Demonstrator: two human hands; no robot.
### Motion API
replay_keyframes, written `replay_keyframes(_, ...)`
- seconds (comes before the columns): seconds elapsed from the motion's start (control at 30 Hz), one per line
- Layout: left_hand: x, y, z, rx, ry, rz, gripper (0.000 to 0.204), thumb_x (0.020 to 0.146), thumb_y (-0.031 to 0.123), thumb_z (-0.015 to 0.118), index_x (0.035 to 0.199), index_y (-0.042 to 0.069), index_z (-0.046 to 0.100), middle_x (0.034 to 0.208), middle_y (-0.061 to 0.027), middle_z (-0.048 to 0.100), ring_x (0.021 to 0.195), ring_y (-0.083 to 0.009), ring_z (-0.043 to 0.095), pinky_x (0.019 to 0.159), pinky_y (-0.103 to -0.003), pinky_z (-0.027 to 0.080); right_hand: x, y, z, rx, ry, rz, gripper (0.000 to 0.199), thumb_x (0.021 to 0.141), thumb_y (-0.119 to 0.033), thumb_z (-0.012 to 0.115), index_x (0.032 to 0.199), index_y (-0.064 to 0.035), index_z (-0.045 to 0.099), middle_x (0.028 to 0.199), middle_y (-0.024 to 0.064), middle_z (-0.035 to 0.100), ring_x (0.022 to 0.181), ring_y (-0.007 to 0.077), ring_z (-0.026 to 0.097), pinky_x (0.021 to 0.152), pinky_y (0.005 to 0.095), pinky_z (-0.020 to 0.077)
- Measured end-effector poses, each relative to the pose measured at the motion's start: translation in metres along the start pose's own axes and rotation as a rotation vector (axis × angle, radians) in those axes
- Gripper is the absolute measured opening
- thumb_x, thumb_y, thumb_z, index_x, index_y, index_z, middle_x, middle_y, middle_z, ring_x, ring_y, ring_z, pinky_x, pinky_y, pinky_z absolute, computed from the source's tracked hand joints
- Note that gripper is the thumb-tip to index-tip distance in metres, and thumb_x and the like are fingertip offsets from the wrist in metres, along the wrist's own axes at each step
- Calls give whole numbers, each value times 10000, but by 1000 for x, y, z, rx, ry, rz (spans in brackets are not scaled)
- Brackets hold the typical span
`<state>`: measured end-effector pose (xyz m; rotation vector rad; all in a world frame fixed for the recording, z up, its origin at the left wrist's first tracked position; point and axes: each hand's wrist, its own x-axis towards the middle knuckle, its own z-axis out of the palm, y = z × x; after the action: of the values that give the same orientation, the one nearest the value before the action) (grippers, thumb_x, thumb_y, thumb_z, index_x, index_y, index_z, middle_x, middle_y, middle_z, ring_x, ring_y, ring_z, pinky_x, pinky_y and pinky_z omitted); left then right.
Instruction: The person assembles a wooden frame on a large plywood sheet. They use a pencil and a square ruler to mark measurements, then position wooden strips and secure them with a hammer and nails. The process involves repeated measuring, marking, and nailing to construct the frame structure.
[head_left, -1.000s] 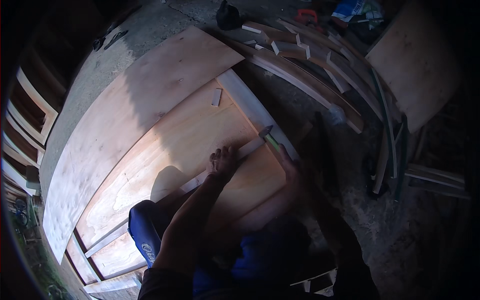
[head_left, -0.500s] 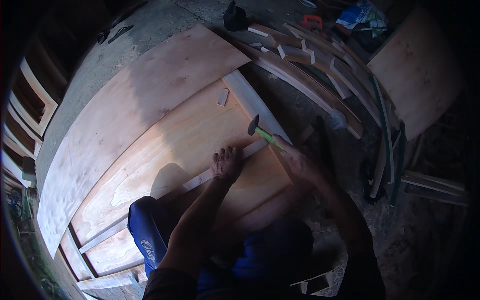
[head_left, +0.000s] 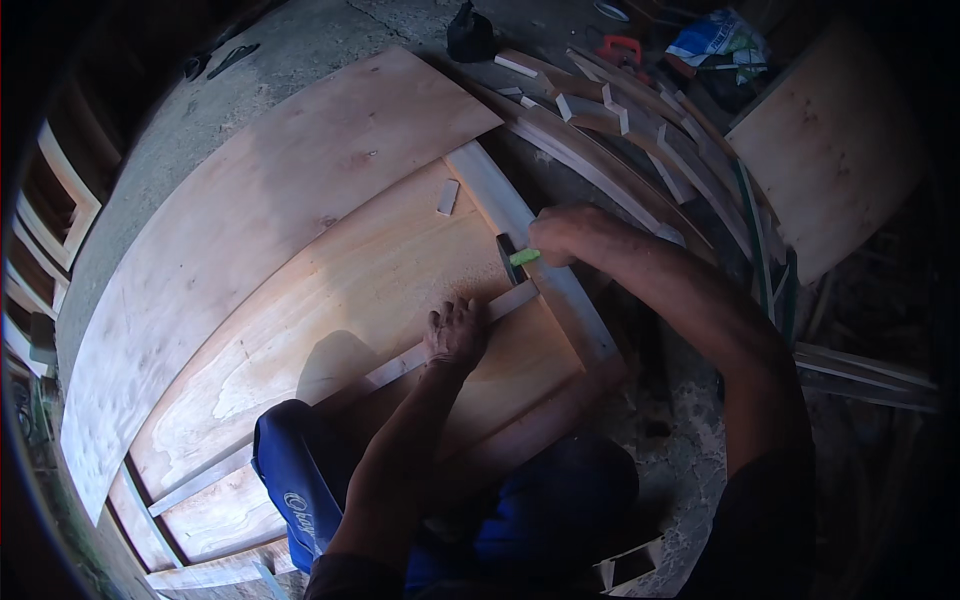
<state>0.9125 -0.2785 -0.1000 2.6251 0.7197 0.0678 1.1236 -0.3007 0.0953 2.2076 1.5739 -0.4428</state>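
The right hand [head_left: 560,236] has swung the hammer [head_left: 512,257] down; half a second ago it was up in the air. Its fingers are wrapped tight on the green handle. The left hand [head_left: 456,332] lies flat, fingers spread, pressing the thin wood strip [head_left: 400,362] just under its fingertips.

Just beside the right grip [head_left: 560,235], the hammer [head_left: 515,257] is showing a bright green handle and a dark head. Under the left grip [head_left: 455,335], the plywood panel [head_left: 330,290] is glowing pale tan with darker, wavy grain streaks, and the batten [head_left: 440,345] is looking lighter cream. Below that grip, the trousers [head_left: 295,480] are showing deep blue with a white mark. Far beyond the right grip, a red tool [head_left: 620,48] is lying by a blue-and-white bag [head_left: 720,40].
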Motion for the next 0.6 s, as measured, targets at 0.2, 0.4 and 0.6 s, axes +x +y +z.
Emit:
replay_keyframes(0.2,-2,0,3,26,3,18,345,871,369,648,1067,99,559,1077,-144,604,1061,-327,576,852,-478,419,23,0,-22,112,72,138,300,890,-100,539,1113,-173,727,1158,139,690,1109,330,653,855,470,562)
replay_keyframes(0.4,-4,1,3,23,58,59,294,864,314,633,1029,87,548,1030,-147,605,1015,-322,589,835,-462,428,19,-11,-8,-92,-281,115,289,876,-181,619,1118,-59,718,1158,136,704,1072,328,680,893,460,550)
replay_keyframes(0.6,-1,0,3,31,3,51,318,868,327,639,1047,80,549,1039,-150,599,1027,-317,587,834,-452,436,17,-9,-10,-124,-273,152,290,851,-140,618,1104,-47,723,1140,132,712,1057,314,690,895,418,553)
